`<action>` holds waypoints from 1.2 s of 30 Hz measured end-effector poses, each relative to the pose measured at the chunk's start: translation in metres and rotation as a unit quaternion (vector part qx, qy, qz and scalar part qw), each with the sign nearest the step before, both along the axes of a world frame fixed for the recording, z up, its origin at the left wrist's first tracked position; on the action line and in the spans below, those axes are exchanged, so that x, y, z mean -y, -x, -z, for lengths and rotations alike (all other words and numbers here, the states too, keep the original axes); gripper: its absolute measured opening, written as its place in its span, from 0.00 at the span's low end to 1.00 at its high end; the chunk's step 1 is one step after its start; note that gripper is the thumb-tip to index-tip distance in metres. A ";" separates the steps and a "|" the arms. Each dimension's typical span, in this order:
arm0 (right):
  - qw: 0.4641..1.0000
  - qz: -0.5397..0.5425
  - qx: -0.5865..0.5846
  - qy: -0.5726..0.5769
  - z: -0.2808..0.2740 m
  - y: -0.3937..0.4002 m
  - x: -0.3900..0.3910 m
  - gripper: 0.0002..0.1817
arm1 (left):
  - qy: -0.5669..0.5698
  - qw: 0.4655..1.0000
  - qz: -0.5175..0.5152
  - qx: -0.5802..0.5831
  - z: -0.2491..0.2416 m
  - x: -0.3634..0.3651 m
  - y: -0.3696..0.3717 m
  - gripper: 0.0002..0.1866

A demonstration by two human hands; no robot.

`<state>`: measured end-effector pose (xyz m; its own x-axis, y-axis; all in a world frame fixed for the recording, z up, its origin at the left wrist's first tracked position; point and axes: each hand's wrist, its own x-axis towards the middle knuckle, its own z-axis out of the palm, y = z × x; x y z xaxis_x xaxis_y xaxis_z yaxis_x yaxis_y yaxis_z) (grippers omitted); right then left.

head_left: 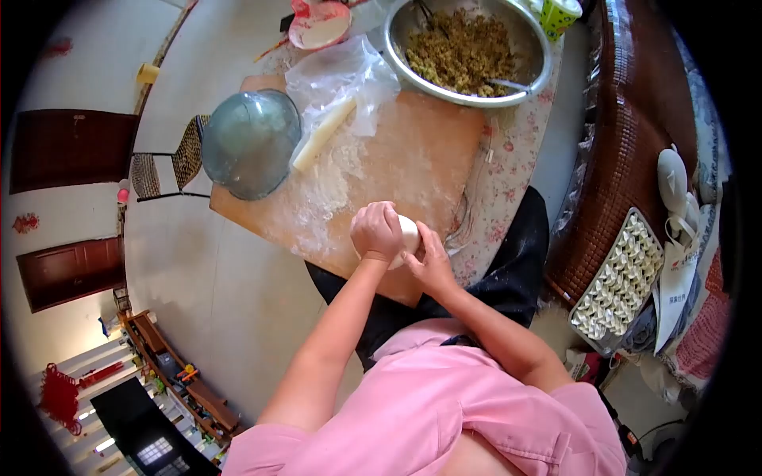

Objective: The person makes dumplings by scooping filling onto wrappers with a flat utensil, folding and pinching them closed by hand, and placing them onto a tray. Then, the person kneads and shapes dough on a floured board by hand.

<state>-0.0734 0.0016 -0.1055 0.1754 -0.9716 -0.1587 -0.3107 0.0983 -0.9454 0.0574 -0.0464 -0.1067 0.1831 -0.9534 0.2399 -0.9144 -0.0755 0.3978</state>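
A pale ball of dough (409,232) sits at the near edge of the floured wooden board (421,159). My left hand (376,232) is curled over its left and top side, fingers bent. Against the right side of the dough rests my right hand (429,259), its thumb and fingers around the edge. The underside of the dough is hidden by both hands. Farther up the board lies a rolling pin (325,133), partly under a crumpled clear plastic bag (349,75). Loose flour (325,186) is spread left of the hands.
A bluish translucent bowl (252,147) covers the board's left corner. Behind the board stands a metal basin (389,49) of brown-green filling, near a red bowl (319,30) of flour and a green cup (559,16). A tray of dumplings (617,282) rests on the brown sofa (627,159) at right.
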 end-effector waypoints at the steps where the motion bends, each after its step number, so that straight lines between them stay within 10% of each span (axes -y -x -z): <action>1: 1.000 0.003 -0.001 0.013 0.007 -0.004 0.002 0.33 | -0.040 0.998 -0.044 -0.021 0.000 0.011 0.001 0.15; 5: 0.951 0.048 0.273 -0.134 0.029 -0.021 0.021 0.26 | -0.138 0.975 -0.167 -0.047 0.007 0.051 -0.004 0.22; 7: 0.932 -0.002 0.259 -0.252 0.011 -0.017 0.037 0.22 | -0.174 0.903 -0.241 -0.311 0.088 0.061 -0.035 0.29; 11: 0.985 -0.043 -0.005 0.169 -0.013 -0.018 0.010 0.27 | -0.341 0.780 -0.207 -0.482 -0.001 0.029 -0.043 0.33; 13: 0.973 -0.110 0.063 0.192 -0.011 -0.021 0.002 0.29 | -0.344 0.907 -0.121 -0.209 -0.034 -0.003 -0.029 0.30; 16: 0.962 -0.166 0.034 0.215 -0.009 -0.017 -0.006 0.30 | -0.067 0.989 -0.048 -0.119 -0.030 -0.067 -0.012 0.18; 20: 0.966 -0.164 -0.010 0.202 0.000 -0.006 -0.007 0.32 | 0.141 0.987 0.066 0.039 -0.026 -0.061 0.000 0.12; 27: 1.000 -0.003 0.013 0.017 0.032 -0.008 0.006 0.30 | -0.081 0.996 -0.023 0.008 -0.011 0.020 -0.010 0.14; 30: 0.960 -0.002 0.209 -0.188 0.053 -0.023 0.031 0.26 | -0.177 0.973 -0.144 -0.039 -0.009 0.044 -0.013 0.21; 34: 0.996 -0.052 -0.067 0.003 -0.016 -0.017 0.030 0.27 | -0.277 0.895 -0.186 -0.295 -0.007 0.035 -0.038 0.30; 36: 0.994 -0.067 -0.014 0.089 -0.010 -0.026 0.011 0.28 | -0.295 0.857 -0.137 -0.399 -0.030 0.015 -0.034 0.29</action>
